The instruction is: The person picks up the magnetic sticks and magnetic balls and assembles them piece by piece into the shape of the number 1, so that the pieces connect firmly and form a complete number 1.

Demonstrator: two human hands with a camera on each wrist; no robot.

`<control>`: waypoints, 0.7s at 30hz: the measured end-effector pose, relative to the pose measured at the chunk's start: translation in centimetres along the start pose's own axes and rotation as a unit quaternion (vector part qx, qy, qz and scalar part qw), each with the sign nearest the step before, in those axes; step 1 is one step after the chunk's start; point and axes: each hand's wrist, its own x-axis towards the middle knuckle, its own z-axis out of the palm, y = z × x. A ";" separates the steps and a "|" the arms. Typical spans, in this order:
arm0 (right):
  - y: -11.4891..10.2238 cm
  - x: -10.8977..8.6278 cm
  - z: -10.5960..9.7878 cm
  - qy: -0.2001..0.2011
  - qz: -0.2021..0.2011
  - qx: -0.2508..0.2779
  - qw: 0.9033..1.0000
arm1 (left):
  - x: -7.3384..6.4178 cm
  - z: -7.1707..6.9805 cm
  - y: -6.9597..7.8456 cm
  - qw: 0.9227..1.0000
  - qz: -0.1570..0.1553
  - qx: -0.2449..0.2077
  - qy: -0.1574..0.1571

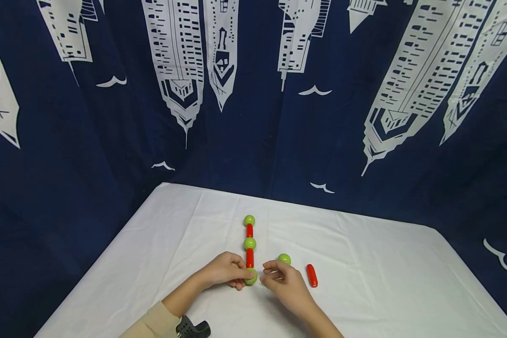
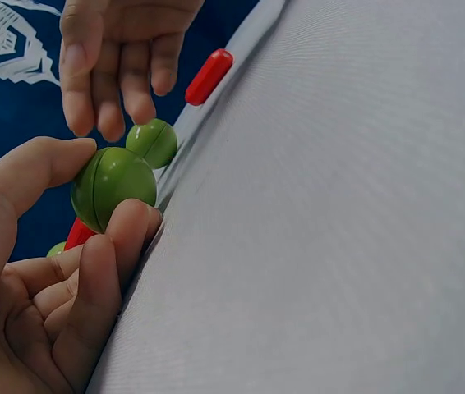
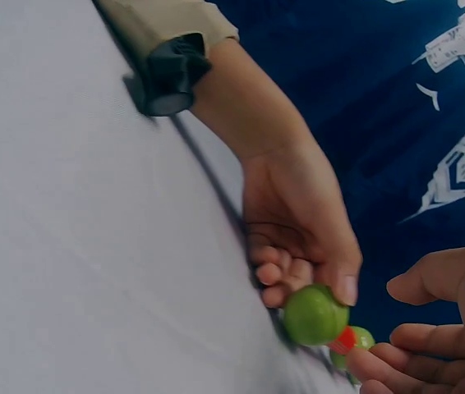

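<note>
A straight chain of green balls and red rods lies on the table, its far ball pointing away from me. Thumb and fingers of my left hand pinch the nearest green ball, which joins a red rod. Just right of that ball, my right hand hovers with fingers loosely bent and nothing between them. Beyond its fingers sits a loose green ball, partly hidden by the hand in the head view. A loose red rod lies farther right.
A white cloth covers the table. Behind it hangs a dark blue curtain printed with white buildings and birds. A dark device is strapped at the left wrist, by a beige sleeve.
</note>
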 end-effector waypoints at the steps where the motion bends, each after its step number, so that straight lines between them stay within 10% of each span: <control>1: -0.1 0.0 -0.3 0.007 0.000 0.000 1.000 | 0.0 0.0 0.0 1.000 -0.001 0.002 0.001; 21: 0.5 0.9 -4.7 0.100 0.041 0.010 0.994 | 0.0 0.0 0.0 1.000 -0.002 0.003 0.000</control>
